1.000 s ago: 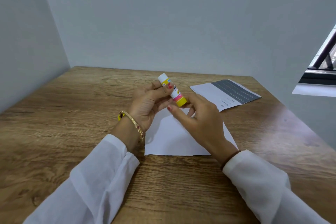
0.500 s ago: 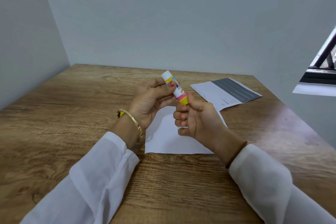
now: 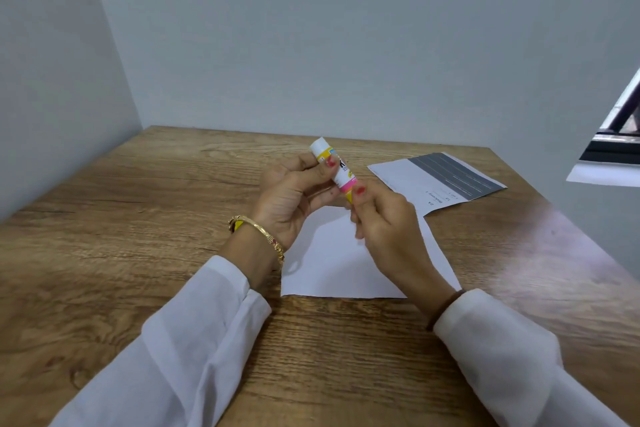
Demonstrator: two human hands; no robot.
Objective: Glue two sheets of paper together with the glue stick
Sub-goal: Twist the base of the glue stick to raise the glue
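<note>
Two hands hold one glue stick [image 3: 335,173] in the air above the worktop [image 3: 138,236]. The left hand [image 3: 294,194] grips the upper part of the stick, with its white cap pointing up and away. The right hand [image 3: 384,222] pinches the yellow lower end with thumb and fingers. Under the hands a plain white sheet [image 3: 332,267] lies flat on the wood. A second sheet [image 3: 436,180], with a dark grey printed block, lies further back on the right, apart from the first. The left wrist has a gold bracelet [image 3: 259,232].
</note>
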